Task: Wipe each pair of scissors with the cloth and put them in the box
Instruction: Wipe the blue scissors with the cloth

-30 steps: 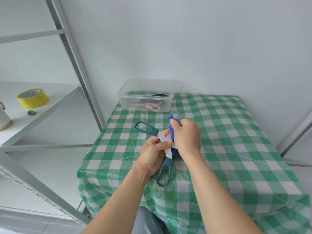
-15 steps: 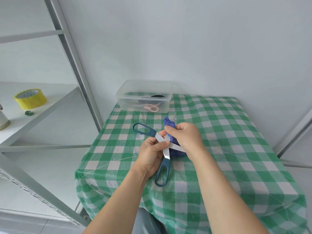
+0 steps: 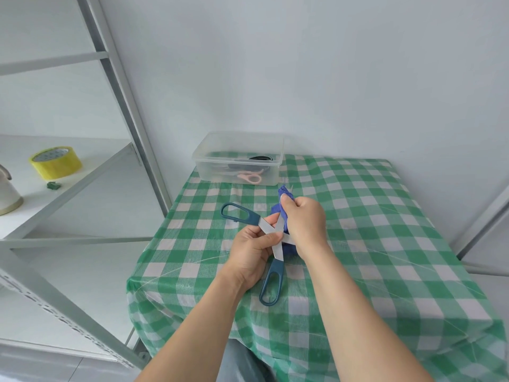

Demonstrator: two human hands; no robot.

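My left hand (image 3: 252, 250) pinches a pair of dark-teal-handled scissors (image 3: 271, 282) at the pivot, above the table. The scissors are spread wide, one handle pointing far left, the other toward me. My right hand (image 3: 304, 223) grips a bunched blue cloth (image 3: 283, 193) wrapped around one blade; the blade tips are hidden by cloth and hand. The clear plastic box (image 3: 239, 158) stands at the table's far left corner, holding a pink-handled pair of scissors (image 3: 250, 177) and a dark-handled pair.
The table wears a green-and-white checked cloth (image 3: 371, 230) and stands against a white wall. A grey metal shelf (image 3: 68, 188) on the left carries a yellow tape roll (image 3: 55, 162) and a white pot (image 3: 7, 194).
My right hand has slid the cloth back up along the blade, after being lower half a second ago. The left hand keeps its hold on the scissors.
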